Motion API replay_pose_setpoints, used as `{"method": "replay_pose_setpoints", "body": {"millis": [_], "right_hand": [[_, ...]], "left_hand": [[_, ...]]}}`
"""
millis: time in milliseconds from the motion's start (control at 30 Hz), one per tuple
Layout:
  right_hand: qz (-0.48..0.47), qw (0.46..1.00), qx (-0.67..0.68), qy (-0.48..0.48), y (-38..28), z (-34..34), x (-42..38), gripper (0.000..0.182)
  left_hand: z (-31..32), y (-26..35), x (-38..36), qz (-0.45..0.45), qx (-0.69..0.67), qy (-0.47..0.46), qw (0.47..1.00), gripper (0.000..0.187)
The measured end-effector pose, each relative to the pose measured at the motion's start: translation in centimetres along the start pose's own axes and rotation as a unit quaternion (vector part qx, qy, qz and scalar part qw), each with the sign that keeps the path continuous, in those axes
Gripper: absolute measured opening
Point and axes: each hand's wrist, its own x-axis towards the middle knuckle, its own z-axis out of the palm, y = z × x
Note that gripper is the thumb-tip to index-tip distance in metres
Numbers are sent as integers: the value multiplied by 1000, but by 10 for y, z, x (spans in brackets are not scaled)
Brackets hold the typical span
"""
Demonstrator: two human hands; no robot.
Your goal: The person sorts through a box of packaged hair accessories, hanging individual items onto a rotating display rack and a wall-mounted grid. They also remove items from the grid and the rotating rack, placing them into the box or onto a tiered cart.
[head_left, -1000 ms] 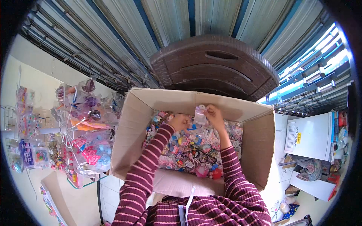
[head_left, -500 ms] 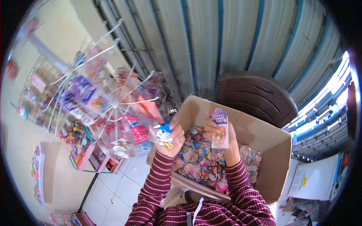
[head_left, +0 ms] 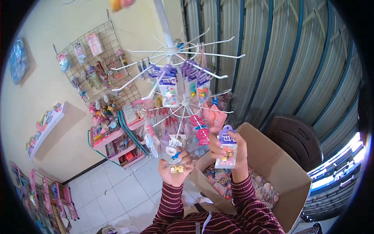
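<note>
My right hand (head_left: 239, 150) grips a small clear packet (head_left: 226, 156) with a purple header card and colourful pieces inside, held upright above the carton. My left hand (head_left: 175, 173) is closed on a small clear packet with a blue part and yellow pieces (head_left: 177, 169), in front of the lower tier of a white rotating display rack (head_left: 171, 51). Similar purple-topped packets (head_left: 169, 87) hang from the rack's upper hooks. Below my right hand, a cardboard carton (head_left: 269, 156) holds many small packaged trinkets (head_left: 263, 187).
Pink shelves with trinkets (head_left: 113, 146) stand on the left floor, beside a wire grid (head_left: 113, 43) of hanging goods. A white wall shelf (head_left: 48, 128) is further left. Behind the carton are a brown plastic chair (head_left: 292, 136) and a corrugated metal shutter (head_left: 257, 58).
My view has swung left and up, bringing the display rack to the middle. Both hands still hold their packets; the left one is now close to the rack's lower tier.
</note>
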Motion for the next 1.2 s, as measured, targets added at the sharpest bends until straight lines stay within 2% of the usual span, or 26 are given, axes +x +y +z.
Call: {"method": "replay_pose_setpoints", "body": {"millis": [67, 133, 200, 233, 267, 300, 333, 367, 467, 533, 633, 733, 800, 867, 967, 1133, 1200], "right_hand": [[-70, 981, -176, 29, 2, 17, 12, 46], [-94, 979, -177, 38, 1, 22, 21, 49], [-115, 927, -353, 47, -8, 30, 27, 51], [-123, 924, -358, 44, -12, 33, 30, 39], [-119, 924, -360, 44, -14, 38, 32, 39], [-141, 902, -401, 73, -17, 47, 34, 29], [-165, 877, -440, 102, -20, 54, 36, 20], [-155, 886, -431, 74, -27, 59, 40, 8], [-155, 861, -483, 27, -44, 66, 47, 10], [-163, 852, -496, 32, -53, 69, 50, 12], [-162, 841, -513, 54, -57, 76, 55, 17], [-165, 820, -545, 66, -58, 82, 61, 18], [-165, 822, -542, 60, -62, 79, 66, 20], [-160, 821, -545, 63, -64, 78, 69, 21], [-135, 820, -549, 82, -63, 78, 72, 22], [-114, 799, -574, 142, -61, 60, 99, 23], [-152, 780, -590, 145, -60, 54, 111, 21]], "left_hand": [[9, 10, -9, 0, 5, -7, 1000, 47], [18, 15, -18, 39, 110, -3, 993, 55], [19, 21, -24, 29, 94, -37, 994, 59], [25, 20, -26, 41, 116, -18, 992, 54], [29, 20, -27, 52, 137, -1, 989, 50], [27, 22, -28, 53, 135, -3, 989, 50], [24, 25, -28, 72, 128, 37, 988, 48], [21, 28, -27, 89, 121, 79, 986, 46], [15, 33, -25, 118, 179, 105, 971, 46], [16, 34, -25, 117, 185, 95, 971, 43], [18, 32, -22, 169, 221, 160, 947, 36], [10, 33, -22, 156, 272, 109, 943, 32], [12, 29, -19, 170, 296, 110, 934, 28], [12, 26, -18, 187, 409, 95, 888, 27], [22, 17, -16, 204, 440, 88, 870, 26], [20, 18, -18, 208, 409, 91, 884, 30], [22, 18, -19, 197, 375, 70, 903, 32]]}}
